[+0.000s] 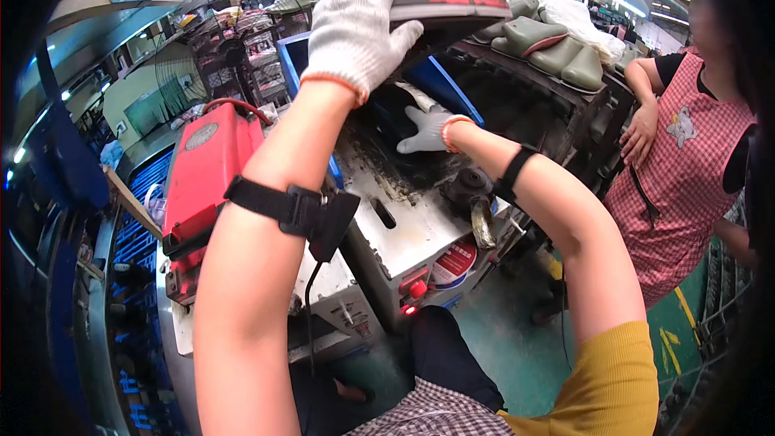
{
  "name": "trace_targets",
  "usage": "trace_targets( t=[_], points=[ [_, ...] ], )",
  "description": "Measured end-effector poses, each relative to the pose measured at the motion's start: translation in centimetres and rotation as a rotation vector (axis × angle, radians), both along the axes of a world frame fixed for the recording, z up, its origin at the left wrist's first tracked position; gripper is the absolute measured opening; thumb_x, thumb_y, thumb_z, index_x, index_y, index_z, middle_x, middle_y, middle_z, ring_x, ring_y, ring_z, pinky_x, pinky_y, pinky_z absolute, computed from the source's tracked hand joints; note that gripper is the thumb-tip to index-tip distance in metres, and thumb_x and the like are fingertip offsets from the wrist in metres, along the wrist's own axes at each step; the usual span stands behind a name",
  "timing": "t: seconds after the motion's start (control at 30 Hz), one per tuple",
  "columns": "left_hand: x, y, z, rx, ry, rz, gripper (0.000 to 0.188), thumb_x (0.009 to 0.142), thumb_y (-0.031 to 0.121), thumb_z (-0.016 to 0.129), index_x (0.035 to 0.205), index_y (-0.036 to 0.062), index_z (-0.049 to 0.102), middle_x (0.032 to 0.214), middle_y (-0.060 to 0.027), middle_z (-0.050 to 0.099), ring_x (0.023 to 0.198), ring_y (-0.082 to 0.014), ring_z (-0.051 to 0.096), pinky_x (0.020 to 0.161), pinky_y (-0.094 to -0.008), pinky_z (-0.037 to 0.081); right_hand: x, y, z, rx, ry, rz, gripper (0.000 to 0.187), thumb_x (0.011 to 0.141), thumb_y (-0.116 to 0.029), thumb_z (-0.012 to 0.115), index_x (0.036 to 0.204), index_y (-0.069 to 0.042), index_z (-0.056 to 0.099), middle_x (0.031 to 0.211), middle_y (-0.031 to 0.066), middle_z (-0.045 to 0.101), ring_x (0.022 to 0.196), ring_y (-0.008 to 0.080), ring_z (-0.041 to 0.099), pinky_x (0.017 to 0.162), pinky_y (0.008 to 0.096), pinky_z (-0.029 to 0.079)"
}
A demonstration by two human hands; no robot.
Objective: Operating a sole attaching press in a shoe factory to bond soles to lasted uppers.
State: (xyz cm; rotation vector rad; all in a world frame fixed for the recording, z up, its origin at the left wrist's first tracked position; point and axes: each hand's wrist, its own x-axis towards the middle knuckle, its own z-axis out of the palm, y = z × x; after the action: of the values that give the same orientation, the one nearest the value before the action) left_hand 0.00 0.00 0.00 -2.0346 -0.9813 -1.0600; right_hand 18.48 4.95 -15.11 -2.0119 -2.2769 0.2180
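Observation:
My left hand (355,36), in a white knitted glove with an orange cuff, is raised against the near left side of a red and grey lid-like part (452,6) with a black handle. Its thumb stands apart from its fingers, which lie along that part. Lower and to the right, my right hand (429,131), in a greyish glove, reaches into the dark, stained work area under the lid-like part. Its fingers are spread against a black surface (391,113) that I cannot identify. Beside it runs a pale strip. Blue panels (444,85) stand behind my hands.
A red machine housing (214,153) stands left. Below my hands is a worn metal top (387,226) with a red knob (416,288). Olive-green clogs (549,48) lie on a rack at the back right. A person in a red checked apron (678,169) stands close on the right.

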Motion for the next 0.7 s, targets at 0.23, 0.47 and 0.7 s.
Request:
trace_targets(
  t=[0.23,0.47,0.7],
  points=[
    [-2.9,1.6,2.5,0.011,-0.005,-0.131,0.073,0.095,0.049,0.068,0.150,0.0033,0.051,0.156,-0.0205,0.048,0.147,-0.0417,0.042,0.124,-0.0481,0.035,-0.2,2.8,1.7,-0.032,0.279,-0.055,0.082,0.085,-0.041,0.071,0.158,-0.009,0.052,0.148,0.0221,0.063,0.128,0.0324,0.066,0.108,0.0380,0.051],
    [-9.9,-8.1,-6.1,-0.964,-0.880,-0.651,0.075,0.104,0.047,0.064,0.157,-0.0022,0.042,0.141,-0.0173,0.061,0.128,-0.0280,0.060,0.111,-0.0397,0.046,2.6,-7.4,4.3,-0.172,1.407,-0.332,0.043,0.101,-0.043,0.064,0.127,-0.010,0.063,0.113,0.0107,0.072,0.099,0.0229,0.073,0.074,0.0420,0.063],
    [-8.5,-18.0,-16.0,-1.455,-1.560,-1.111,0.067,0.107,0.052,0.061,0.153,0.0055,0.046,0.138,-0.0121,0.063,0.121,-0.0258,0.063,0.106,-0.0427,0.053,-3.4,-22.7,3.0,-0.311,1.716,0.089,0.049,0.111,-0.042,0.047,0.153,-0.018,0.054,0.112,0.0013,0.077,0.077,0.0118,0.073,0.044,0.0256,0.046]
  ],
)
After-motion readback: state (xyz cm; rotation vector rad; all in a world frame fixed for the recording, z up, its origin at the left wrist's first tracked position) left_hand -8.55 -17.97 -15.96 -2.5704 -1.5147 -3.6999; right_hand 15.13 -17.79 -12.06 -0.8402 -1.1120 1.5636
